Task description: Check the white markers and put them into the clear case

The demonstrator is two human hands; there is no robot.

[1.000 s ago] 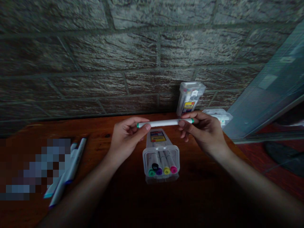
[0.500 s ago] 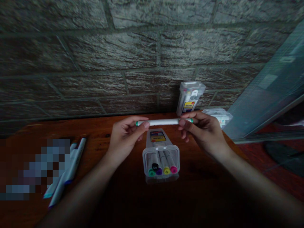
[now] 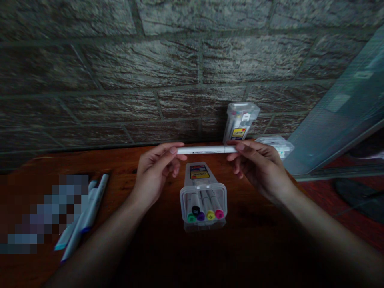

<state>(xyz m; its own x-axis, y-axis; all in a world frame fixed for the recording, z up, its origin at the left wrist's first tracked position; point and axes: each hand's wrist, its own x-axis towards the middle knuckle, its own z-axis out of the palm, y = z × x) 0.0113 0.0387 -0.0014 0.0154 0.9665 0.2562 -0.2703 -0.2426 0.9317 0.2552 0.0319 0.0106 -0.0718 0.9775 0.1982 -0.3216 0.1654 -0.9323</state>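
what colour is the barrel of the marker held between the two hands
The marker's barrel is white with small dark print; the head view shows it.

Held marker (image 3: 207,150): ends hidden by left hand (image 3: 154,170) and right hand (image 3: 262,170); print too small to read.
Rear-right plastic case (image 3: 283,147): partly behind right hand; contents unclear.
Loose markers (image 3: 95,203): partly lost under pixelation.

The black marker cap (image 3: 196,210) reads "120".

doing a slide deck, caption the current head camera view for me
Both hands hold a white-barrelled marker crosswise, with a clear plastic marker case lying on the wooden table.
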